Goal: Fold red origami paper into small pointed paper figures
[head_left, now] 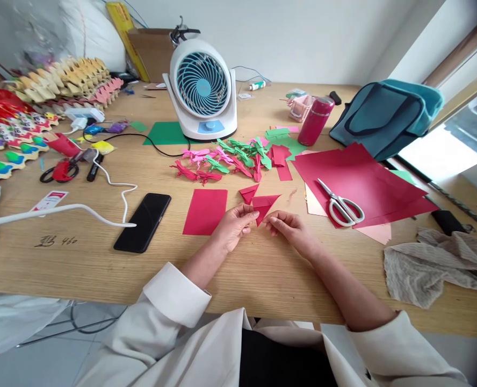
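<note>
A: How was the work held?

B: A small folded triangle of bright red paper (265, 204) was pinched at its left side by the thumb and fingers of the left hand (233, 228), over the middle of the pale wooden table (270, 279). The right hand (289, 228) was half curled, its fingertips held close to the lower point; whether the paper was gripped there could not be told.

A: How was such a fold best handled?

B: In judgement, edges were best lined up before any crease was pressed, with the layers kept flat under the left thumb. By too loose a pinch, the point could have been blunted.

A: What was set out, nearest first?

B: At near right, a crumpled grey-beige cloth (424, 269) was laid. At left, a flat black phone (144, 215) was overlapped by a white cable (81, 207). A red rectangular paper sheet (202, 212) was placed beside the left hand, and at right, white-handled metal scissors (335, 199) were rested on large red paper sheets (367, 172). Beyond, pink, green and red folded paper figures (238, 148) were heaped.

A: And farther?

B: A red cylindrical bottle (317, 121) and a teal fabric bag (387, 115) were stood at right; at far centre, a round white fan (202, 86) was backed by a pale wall (295, 43).
</note>
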